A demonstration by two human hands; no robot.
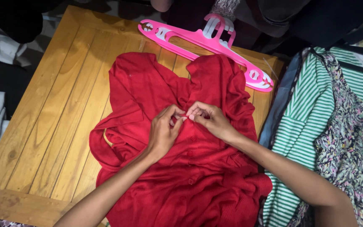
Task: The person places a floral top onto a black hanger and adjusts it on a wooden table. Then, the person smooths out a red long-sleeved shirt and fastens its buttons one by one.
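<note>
- The wooden worktop (47,126) fills the left and middle of the view, its planks running away from the person.
- A red shirt (198,168) lies spread on the worktop, front up, with a row of red buttons (193,138) down its middle.
- A heap of clothes (341,126), striped green and flowered, lies just right of the worktop.
- A pink hanger (206,42) lies at the worktop's far edge, touching the shirt's collar end.
- The left hand (164,130) pinches the shirt's front edge near the top.
- The right hand (209,120) pinches the same spot, fingertips meeting the left's.
</note>
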